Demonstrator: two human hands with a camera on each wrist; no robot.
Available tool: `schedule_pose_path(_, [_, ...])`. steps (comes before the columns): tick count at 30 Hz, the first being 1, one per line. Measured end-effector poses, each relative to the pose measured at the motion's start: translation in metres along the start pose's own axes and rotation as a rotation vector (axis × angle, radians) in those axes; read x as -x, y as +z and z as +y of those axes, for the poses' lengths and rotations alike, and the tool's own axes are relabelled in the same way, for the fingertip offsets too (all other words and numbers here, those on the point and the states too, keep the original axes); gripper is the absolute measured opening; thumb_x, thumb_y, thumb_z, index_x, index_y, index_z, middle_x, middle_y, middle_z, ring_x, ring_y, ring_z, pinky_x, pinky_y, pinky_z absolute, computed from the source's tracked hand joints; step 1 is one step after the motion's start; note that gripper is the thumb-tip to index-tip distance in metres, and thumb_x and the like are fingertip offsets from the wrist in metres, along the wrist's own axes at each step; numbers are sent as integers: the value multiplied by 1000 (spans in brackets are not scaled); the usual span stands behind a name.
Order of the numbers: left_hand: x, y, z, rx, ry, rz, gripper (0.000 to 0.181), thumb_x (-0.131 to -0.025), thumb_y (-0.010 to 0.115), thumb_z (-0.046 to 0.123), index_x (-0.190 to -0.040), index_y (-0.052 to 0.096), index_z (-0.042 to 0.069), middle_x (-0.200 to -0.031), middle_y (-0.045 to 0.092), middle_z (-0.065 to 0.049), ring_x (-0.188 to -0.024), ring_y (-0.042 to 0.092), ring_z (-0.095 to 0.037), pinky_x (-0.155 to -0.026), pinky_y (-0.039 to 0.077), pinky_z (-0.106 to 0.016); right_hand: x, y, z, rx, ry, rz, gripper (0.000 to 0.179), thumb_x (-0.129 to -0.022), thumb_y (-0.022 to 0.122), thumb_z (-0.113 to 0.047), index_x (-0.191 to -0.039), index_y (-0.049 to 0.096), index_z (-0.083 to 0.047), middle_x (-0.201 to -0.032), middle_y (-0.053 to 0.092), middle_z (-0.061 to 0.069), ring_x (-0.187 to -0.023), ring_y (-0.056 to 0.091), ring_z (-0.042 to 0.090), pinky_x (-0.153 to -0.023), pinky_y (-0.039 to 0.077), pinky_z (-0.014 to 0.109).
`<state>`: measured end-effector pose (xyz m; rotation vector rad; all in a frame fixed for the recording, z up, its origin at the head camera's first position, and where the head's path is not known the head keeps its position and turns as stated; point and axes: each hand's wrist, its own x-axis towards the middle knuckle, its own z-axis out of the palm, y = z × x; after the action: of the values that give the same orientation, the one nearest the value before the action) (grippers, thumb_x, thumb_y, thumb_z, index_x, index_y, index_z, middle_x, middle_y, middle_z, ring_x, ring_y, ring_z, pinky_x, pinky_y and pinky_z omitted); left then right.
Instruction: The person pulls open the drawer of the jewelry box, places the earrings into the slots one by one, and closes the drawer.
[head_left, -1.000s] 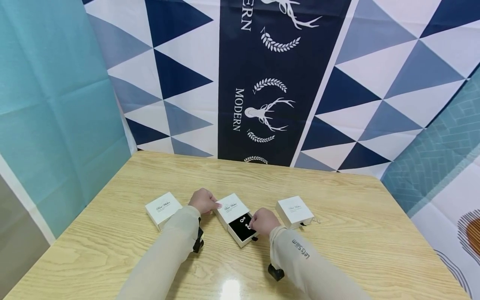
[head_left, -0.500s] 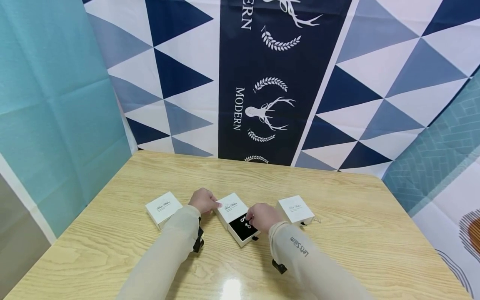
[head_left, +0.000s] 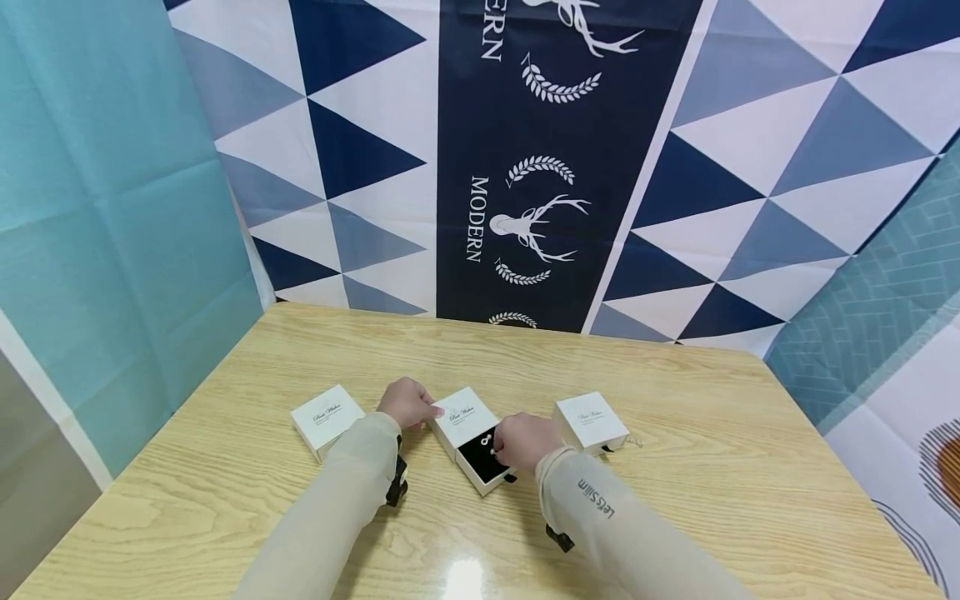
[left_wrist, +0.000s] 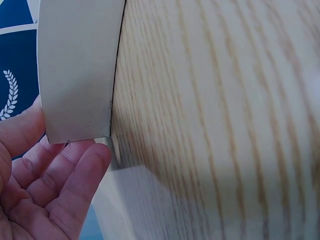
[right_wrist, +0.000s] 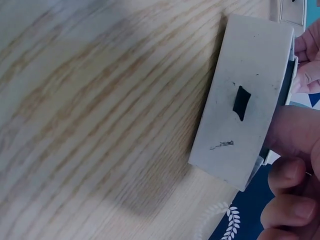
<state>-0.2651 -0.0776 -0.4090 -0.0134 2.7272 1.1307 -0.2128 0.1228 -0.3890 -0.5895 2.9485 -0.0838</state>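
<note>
Dropping slightly over the half-pulled drawer (head_left: 498,483), the right hand (head_left: 528,442) now hides most of one white ornament (head_left: 492,452) that showed half a second ago; the left hand (head_left: 408,403) has stayed put. On the head camera I see the middle box (head_left: 463,417) on the wooden table (head_left: 420,533) between a left box (head_left: 327,414) and a right box (head_left: 592,419). A second ornament (head_left: 486,439) lies uncovered on the black lining (head_left: 476,463).

From the left wrist camera I get a clear grip: thumb on one side of the middle box, fingers on the other, pinching its end.

Through the right wrist camera I look at the drawer's scuffed front with its dark pull tab (right_wrist: 242,103). One digit dips past the rim, the other fingers are bent outside; I can't tell whether they pinch anything.
</note>
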Motion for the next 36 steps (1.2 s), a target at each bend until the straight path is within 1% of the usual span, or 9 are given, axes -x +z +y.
schedule_pose_path(3, [1, 0, 0, -3, 7, 3, 14, -82, 77, 15, -76, 71, 4, -66, 63, -1, -48, 48, -9, -46, 35, -20, 1, -1, 0, -20, -7, -1, 8, -82, 73, -12, -77, 73, -19, -74, 65, -9, -68, 58, 8, -62, 49, 33])
schedule_pose_path(9, [1, 0, 0, -5, 7, 6, 14, -81, 77, 15, -76, 71, 4, -64, 62, -1, -47, 47, -9, -45, 35, -20, 2, -2, 1, -95, 2, -23, 6, -82, 74, -11, -82, 73, -17, -80, 67, -7, -74, 61, 11, -66, 50, 33])
schedule_pose_path(12, [0, 0, -1, -1, 5, 8, 14, -81, 77, 15, -76, 71, 4, -65, 62, -1, -47, 47, -9, -45, 35, -20, 1, -2, 2, -117, 9, -29, 5, -81, 74, -11, -82, 73, -15, -79, 67, -6, -71, 59, 10, -65, 49, 32])
schedule_pose_path(16, [-1, 0, -2, 8, 4, 8, 13, -81, 77, 14, -76, 70, 4, -66, 62, -1, -48, 48, -9, -45, 36, -19, 0, -2, 5, -105, 0, -9, 9, -83, 71, -9, -77, 72, -16, -74, 65, -8, -64, 54, 7, -61, 47, 28])
schedule_pose_path(19, [-1, 1, -1, 11, 0, 5, 14, -81, 77, 14, -76, 70, 4, -66, 62, -1, -48, 48, -9, -45, 36, -19, 0, -1, 6, -99, -1, 9, 12, -83, 69, -7, -75, 71, -16, -72, 64, -8, -62, 53, 7, -59, 46, 26])
schedule_pose_path(26, [0, 1, 0, 7, 1, 3, 14, -81, 77, 15, -75, 70, 4, -65, 62, -1, -46, 47, -9, -45, 35, -19, 0, -2, 5, -126, 29, -6, 9, -82, 70, -8, -76, 71, -14, -74, 65, -6, -64, 55, 8, -62, 48, 28])
schedule_pose_path(32, [1, 0, 0, 10, 0, 1, 14, -82, 77, 14, -75, 71, 4, -66, 63, -1, -47, 47, -9, -45, 35, -20, 0, 0, 6, -150, 38, -12, 11, -82, 69, -7, -74, 70, -14, -72, 64, -7, -63, 53, 8, -61, 47, 28])
schedule_pose_path(36, [0, 0, 0, 19, -2, -2, 14, -81, 77, 14, -76, 71, 4, -69, 64, -1, -49, 49, -10, -46, 37, -20, 1, 4, 12, -202, 16, 35, 12, -83, 69, -7, -75, 69, -15, -75, 64, -5, -66, 54, 10, -63, 47, 30])
